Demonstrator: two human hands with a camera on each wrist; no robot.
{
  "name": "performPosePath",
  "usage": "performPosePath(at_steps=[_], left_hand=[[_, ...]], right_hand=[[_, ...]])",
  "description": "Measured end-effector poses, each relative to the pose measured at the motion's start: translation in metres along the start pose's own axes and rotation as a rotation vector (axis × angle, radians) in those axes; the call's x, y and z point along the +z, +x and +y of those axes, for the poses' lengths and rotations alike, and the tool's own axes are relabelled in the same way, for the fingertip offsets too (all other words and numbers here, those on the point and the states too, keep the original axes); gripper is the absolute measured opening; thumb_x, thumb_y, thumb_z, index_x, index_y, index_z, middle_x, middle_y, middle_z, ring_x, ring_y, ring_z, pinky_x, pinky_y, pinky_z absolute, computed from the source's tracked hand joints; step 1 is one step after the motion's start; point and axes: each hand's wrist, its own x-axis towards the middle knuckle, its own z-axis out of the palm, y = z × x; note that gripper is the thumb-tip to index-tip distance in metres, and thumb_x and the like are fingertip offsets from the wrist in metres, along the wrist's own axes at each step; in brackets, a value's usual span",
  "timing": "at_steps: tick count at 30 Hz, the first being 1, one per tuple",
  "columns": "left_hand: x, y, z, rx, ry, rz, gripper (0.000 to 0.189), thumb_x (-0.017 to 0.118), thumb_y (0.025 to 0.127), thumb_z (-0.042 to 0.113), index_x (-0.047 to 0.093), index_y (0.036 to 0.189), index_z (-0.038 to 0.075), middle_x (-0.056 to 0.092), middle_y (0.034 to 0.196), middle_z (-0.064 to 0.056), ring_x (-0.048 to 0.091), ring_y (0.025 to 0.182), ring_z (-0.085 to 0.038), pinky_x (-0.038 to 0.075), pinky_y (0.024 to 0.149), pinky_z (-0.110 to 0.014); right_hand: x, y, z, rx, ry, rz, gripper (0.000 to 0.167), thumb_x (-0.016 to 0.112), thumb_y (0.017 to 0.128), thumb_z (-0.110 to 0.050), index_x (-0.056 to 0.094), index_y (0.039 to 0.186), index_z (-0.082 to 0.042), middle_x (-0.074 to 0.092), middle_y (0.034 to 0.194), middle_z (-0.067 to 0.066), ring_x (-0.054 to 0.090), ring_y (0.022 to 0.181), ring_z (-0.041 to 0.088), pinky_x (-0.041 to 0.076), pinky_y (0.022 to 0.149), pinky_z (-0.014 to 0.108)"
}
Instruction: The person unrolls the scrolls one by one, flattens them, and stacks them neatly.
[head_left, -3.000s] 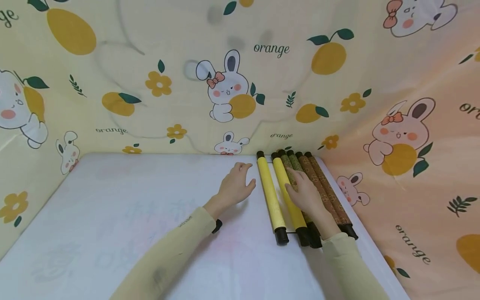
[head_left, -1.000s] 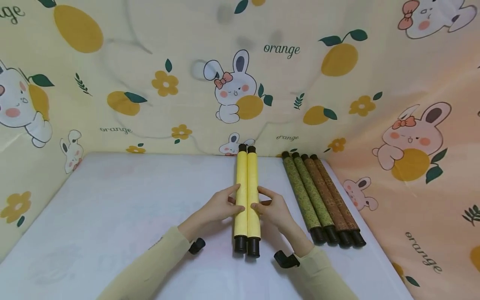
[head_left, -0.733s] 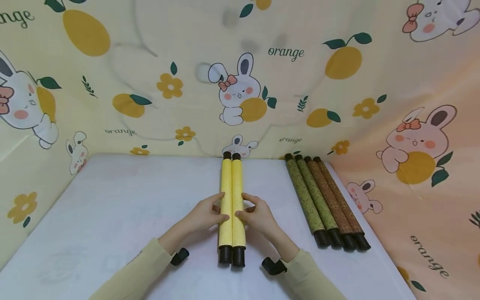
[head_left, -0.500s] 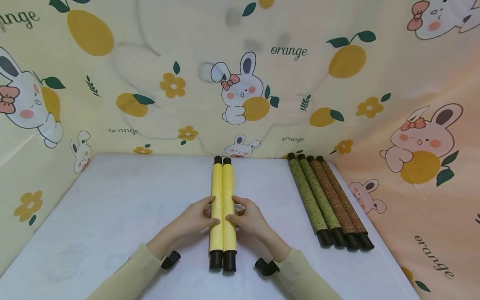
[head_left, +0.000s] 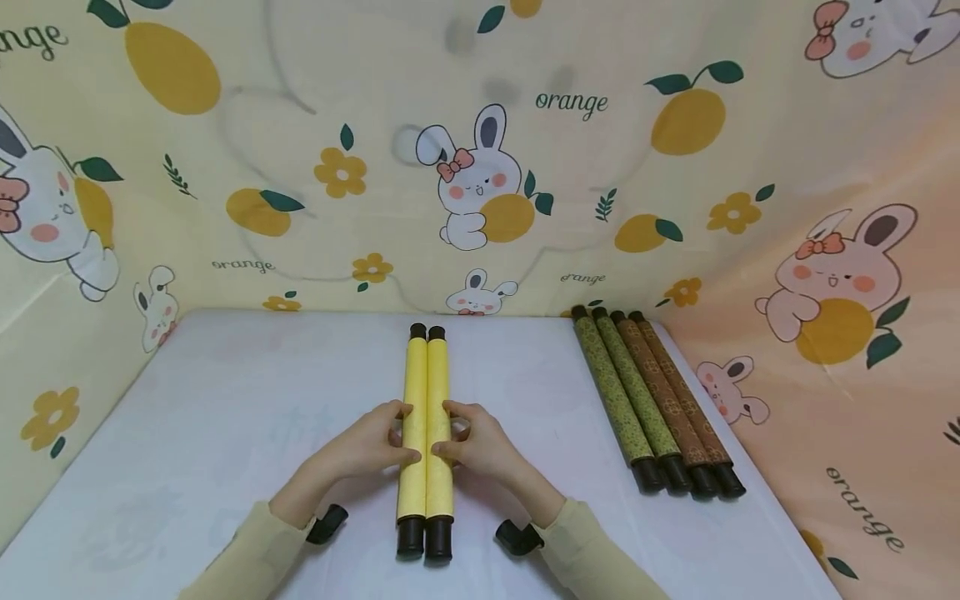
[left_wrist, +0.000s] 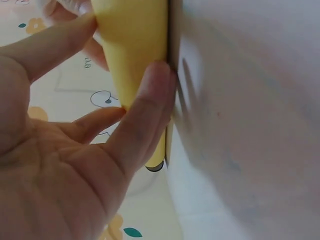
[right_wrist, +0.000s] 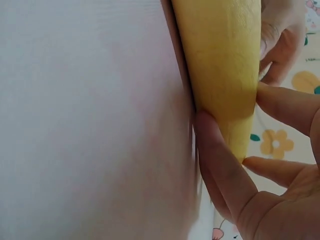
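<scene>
A yellow scroll (head_left: 437,375), made of two rolls side by side with black end knobs, lies lengthwise on the white table in the head view. My left hand (head_left: 367,442) pinches the left roll, thumb on top and fingers at its outer side. On the opposite side, my right hand (head_left: 487,446) holds the right roll in the same way. The left wrist view shows the left fingers against the yellow roll (left_wrist: 132,45) close to the tabletop. In the right wrist view, the right fingertips touch the other yellow roll (right_wrist: 220,60) along its side.
Two green patterned rolls (head_left: 615,387) and two brown patterned rolls (head_left: 671,392), all with black knobs, lie slanted along the right edge of the white table (head_left: 262,400). A patterned cloth (head_left: 337,83) stands behind and on both sides.
The yellow rolls, first apart beside the green ones, have come together between both hands. They have moved left and nearer to me. The green and brown rolls stay at the right.
</scene>
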Motion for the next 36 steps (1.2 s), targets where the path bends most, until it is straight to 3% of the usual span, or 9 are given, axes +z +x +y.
performPosePath(at_steps=[13,22,28,31,36], left_hand=[[0.0005,-0.006,0.002,0.028,0.035,-0.038,0.068,0.091,0.08,0.022,0.05,0.127,-0.008,0.053,0.109,-0.016,0.056,0.086,-0.022,0.049,0.07,-0.032],[0.0028,-0.0052,0.0011,0.016,0.059,0.008,0.067,0.089,0.082,0.03,0.048,0.124,-0.003,0.051,0.104,-0.013,0.054,0.082,-0.019,0.046,0.068,-0.032],[0.0019,-0.0024,-0.0005,0.032,0.129,0.025,0.071,0.089,0.081,0.03,0.048,0.128,-0.005,0.052,0.116,-0.016,0.053,0.103,-0.027,0.05,0.089,-0.045],[-0.0006,-0.0026,-0.0012,0.068,0.178,0.031,0.074,0.088,0.081,0.03,0.047,0.13,-0.007,0.047,0.132,-0.023,0.049,0.12,-0.035,0.045,0.103,-0.054],[-0.0056,-0.0055,-0.0036,0.108,0.182,0.0,0.081,0.086,0.083,0.028,0.045,0.14,-0.011,0.032,0.153,-0.032,0.037,0.14,-0.048,0.036,0.113,-0.064]], right_hand=[[-0.0024,-0.0031,-0.0013,-0.004,-0.104,-0.039,0.072,0.085,0.088,-0.017,0.052,0.148,0.004,0.053,0.138,0.022,0.067,0.088,0.018,0.058,0.07,0.028],[-0.0027,-0.0015,-0.0011,-0.03,-0.177,-0.011,0.067,0.086,0.087,-0.022,0.056,0.141,0.003,0.056,0.127,0.016,0.061,0.087,0.016,0.055,0.068,0.026],[-0.0057,-0.0009,-0.0035,-0.024,-0.159,-0.016,0.07,0.087,0.086,-0.018,0.052,0.143,0.003,0.053,0.13,0.017,0.064,0.087,0.018,0.056,0.067,0.027],[-0.0071,-0.001,-0.003,-0.026,-0.179,-0.01,0.075,0.087,0.085,-0.018,0.05,0.147,0.0,0.051,0.136,0.02,0.065,0.094,0.02,0.056,0.073,0.028],[-0.0081,-0.0033,-0.0019,-0.046,-0.163,-0.019,0.082,0.087,0.083,-0.016,0.046,0.153,-0.002,0.041,0.151,0.023,0.065,0.105,0.028,0.057,0.085,0.034]])
